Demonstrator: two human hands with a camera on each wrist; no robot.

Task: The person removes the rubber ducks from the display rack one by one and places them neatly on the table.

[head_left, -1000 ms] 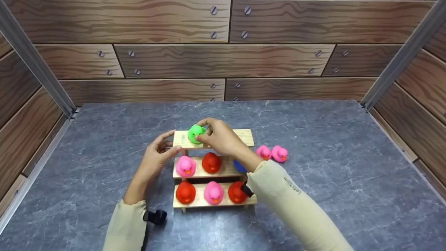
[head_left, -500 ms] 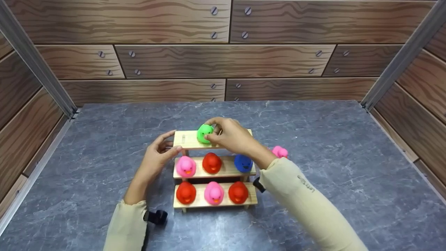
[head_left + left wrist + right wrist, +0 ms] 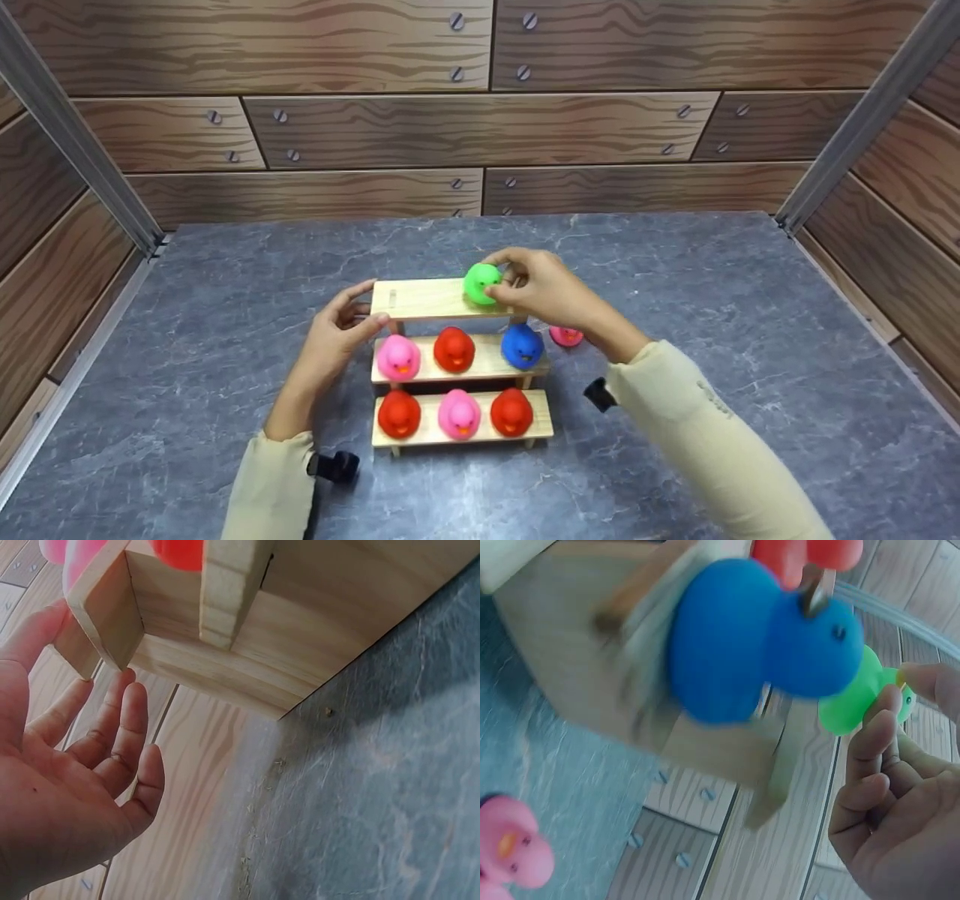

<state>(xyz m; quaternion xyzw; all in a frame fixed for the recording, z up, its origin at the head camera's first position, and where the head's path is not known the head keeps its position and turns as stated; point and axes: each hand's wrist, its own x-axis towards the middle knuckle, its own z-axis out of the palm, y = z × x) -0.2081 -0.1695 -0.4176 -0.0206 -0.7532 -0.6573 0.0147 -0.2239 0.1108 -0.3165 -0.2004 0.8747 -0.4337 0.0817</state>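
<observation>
A three-step wooden stand stands on the table. My left hand holds the left end of its top board, thumb at the front edge and fingertips at the back, as the left wrist view shows too. With thumb and fingers, my right hand pinches a green rubber duck over the right part of the top board. On the middle step sit a pink duck, a red duck and a blue duck. The bottom step bears a red, a pink and another red duck.
Right of the stand, a pink duck rests on the grey marbled table, partly behind my right wrist. Wood-patterned walls enclose the table at the back and sides.
My right hand has slid the green duck rightward along the top board, uncovering the blue duck. My left hand has stayed on the stand.
</observation>
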